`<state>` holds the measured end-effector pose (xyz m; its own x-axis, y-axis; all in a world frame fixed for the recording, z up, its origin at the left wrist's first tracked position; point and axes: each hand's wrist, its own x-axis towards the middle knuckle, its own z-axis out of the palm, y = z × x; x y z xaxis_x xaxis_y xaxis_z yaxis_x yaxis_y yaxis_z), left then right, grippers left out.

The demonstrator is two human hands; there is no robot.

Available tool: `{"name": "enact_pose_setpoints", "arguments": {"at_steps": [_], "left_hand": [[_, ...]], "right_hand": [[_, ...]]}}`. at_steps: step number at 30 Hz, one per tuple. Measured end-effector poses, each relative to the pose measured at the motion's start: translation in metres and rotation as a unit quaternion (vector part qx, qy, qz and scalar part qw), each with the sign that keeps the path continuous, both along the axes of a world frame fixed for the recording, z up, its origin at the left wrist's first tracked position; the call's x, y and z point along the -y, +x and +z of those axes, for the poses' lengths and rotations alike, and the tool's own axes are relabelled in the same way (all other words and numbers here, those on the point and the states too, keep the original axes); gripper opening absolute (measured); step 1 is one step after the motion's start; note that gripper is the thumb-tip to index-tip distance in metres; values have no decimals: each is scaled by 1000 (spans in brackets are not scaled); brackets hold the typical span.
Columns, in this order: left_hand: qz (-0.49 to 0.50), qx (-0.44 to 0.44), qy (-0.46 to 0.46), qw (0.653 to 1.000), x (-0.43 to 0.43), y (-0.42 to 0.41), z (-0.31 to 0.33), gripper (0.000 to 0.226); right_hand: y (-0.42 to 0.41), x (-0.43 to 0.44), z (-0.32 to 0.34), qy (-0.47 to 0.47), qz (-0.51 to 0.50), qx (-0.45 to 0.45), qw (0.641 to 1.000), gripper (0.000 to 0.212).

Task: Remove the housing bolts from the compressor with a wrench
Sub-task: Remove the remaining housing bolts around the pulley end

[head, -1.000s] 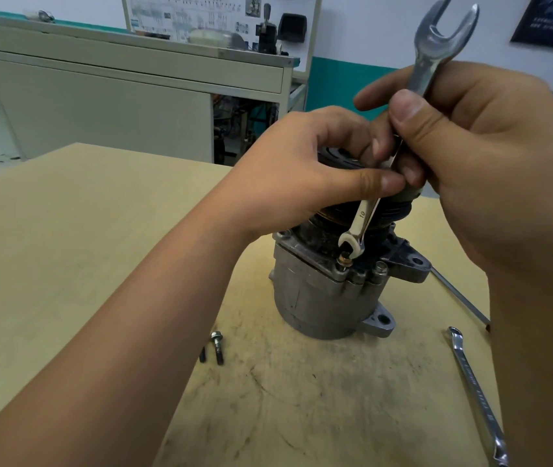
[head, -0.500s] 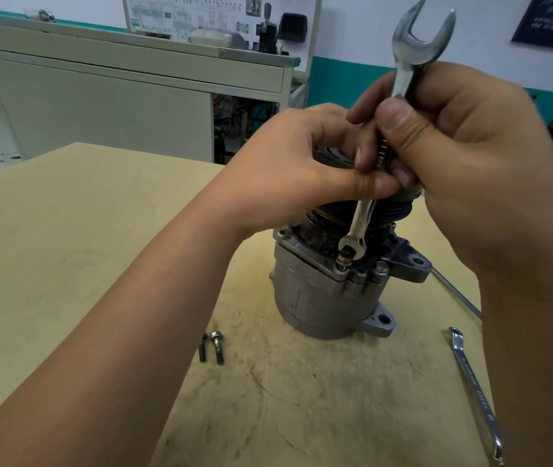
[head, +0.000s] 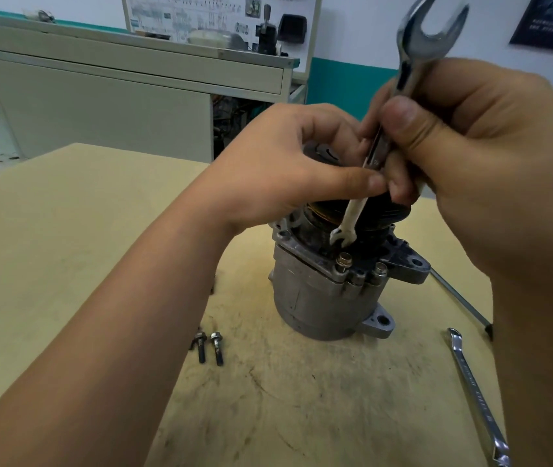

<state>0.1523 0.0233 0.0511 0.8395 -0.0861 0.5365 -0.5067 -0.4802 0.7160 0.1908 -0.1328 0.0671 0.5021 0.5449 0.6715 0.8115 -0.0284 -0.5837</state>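
A grey metal compressor (head: 315,298) stands upright on the wooden table (head: 66,247), its black pulley on top. A double open-end wrench (head: 356,214) stands nearly upright over it. My right hand (head: 470,170) grips its shaft, and my left hand (head: 285,170) pinches the shaft just below. The small lower jaw hangs just above a raised brass-coloured bolt (head: 344,259) on the housing flange, apart from it. A second bolt (head: 381,269) stands to its right. Two removed bolts (head: 209,347) lie on the table left of the compressor.
A second wrench (head: 474,392) lies on the table at the right, and a thin metal rod (head: 457,298) lies behind it. A beige cabinet (head: 116,96) and a wall board with diagrams stand beyond the table's far edge.
The wrench has swung from leaning right to nearly upright, and its lower jaw has lifted off the bolt head. Both hands keep their hold.
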Motion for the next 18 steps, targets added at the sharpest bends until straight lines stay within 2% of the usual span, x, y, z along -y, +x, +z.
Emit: {"name": "enact_pose_setpoints", "arguments": {"at_steps": [3,6,18], "left_hand": [[-11,-2,-5,1000,0,0,-1,21],[-10,-14,-2,1000,2,1,-3,20],[6,-9,15,1000,9,-1,-2,30]], "right_hand": [[-1,1,1,-29,-4,10,1000,22],[1,2,1,-43,8,-20,999,30],[-1,3,0,-38,23,-39,998,45]]}}
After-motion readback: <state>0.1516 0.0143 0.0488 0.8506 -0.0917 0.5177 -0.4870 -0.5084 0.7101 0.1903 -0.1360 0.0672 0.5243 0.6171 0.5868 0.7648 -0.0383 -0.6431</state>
